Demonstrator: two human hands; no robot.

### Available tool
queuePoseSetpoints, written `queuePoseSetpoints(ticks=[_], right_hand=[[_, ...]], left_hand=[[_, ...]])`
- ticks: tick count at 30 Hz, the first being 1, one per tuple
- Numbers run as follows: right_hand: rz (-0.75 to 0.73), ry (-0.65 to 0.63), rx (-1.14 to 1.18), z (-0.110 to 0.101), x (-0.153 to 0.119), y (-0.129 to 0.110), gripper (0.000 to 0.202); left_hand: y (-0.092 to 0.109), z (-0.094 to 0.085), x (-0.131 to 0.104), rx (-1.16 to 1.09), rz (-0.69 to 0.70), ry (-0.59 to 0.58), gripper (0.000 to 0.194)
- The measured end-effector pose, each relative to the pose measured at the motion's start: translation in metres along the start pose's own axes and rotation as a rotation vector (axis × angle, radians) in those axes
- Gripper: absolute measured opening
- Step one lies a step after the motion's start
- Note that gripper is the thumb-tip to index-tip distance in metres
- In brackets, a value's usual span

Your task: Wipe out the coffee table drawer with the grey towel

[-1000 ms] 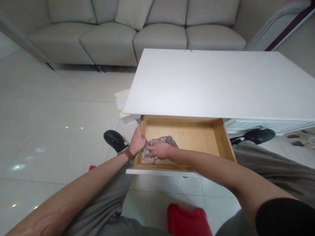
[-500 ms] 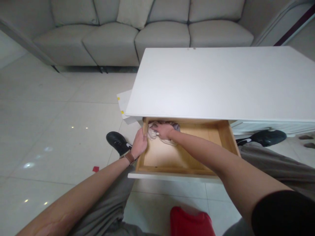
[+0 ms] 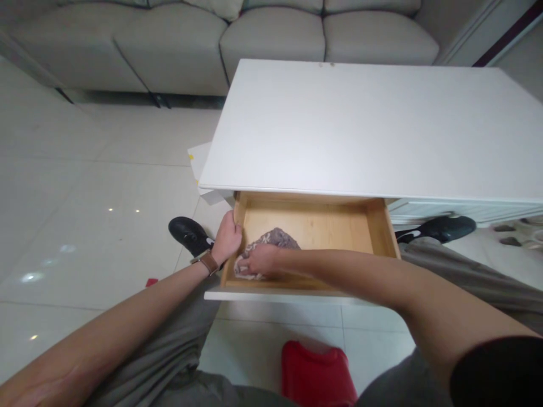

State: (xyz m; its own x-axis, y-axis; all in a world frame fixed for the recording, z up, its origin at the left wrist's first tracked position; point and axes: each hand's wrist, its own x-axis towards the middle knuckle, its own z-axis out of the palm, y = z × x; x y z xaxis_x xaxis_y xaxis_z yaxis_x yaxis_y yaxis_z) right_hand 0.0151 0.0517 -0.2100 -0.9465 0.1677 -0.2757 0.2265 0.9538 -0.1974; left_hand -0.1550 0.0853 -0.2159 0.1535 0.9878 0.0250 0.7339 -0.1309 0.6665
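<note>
A wooden drawer (image 3: 314,223) stands pulled out from under the white tabletop (image 3: 339,130). Inside it, at the front left corner, my right hand (image 3: 262,260) presses a crumpled, patterned cloth (image 3: 278,237) against the drawer bottom. The fingers are bunched into the cloth, and part of it shows beyond the knuckles. My left hand (image 3: 228,237) is closed around the top of the drawer's left side wall, with the wrist wearing a brown-strapped watch (image 3: 207,262).
A grey sofa (image 3: 271,37) lines the back. Below the drawer front is a red plastic object (image 3: 318,373). White boards with yellow spots (image 3: 199,164) lie by the table's left side. A small red piece (image 3: 151,281) rests on the tiled floor (image 3: 85,215).
My right hand has moved the cloth from the drawer's back left corner toward the front left. My left hand keeps its hold on the side wall. The view has tilted down slightly.
</note>
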Motion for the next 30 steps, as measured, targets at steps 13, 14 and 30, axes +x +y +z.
queuePoseSetpoints(ticks=[13,14,30], right_hand=[[0.026,-0.097,-0.094,0.013,-0.01,0.015,0.054],[0.028,-0.082,-0.102,0.017,-0.028,0.023,0.055],[-0.101,-0.09,-0.001,0.064,-0.216,0.013,0.066]], left_hand=[[0.003,-0.003,0.001,0.05,-0.006,-0.018,0.028],[0.002,-0.003,0.001,0.052,-0.004,-0.019,0.028],[0.002,-0.001,0.001,0.045,-0.003,-0.014,0.024]])
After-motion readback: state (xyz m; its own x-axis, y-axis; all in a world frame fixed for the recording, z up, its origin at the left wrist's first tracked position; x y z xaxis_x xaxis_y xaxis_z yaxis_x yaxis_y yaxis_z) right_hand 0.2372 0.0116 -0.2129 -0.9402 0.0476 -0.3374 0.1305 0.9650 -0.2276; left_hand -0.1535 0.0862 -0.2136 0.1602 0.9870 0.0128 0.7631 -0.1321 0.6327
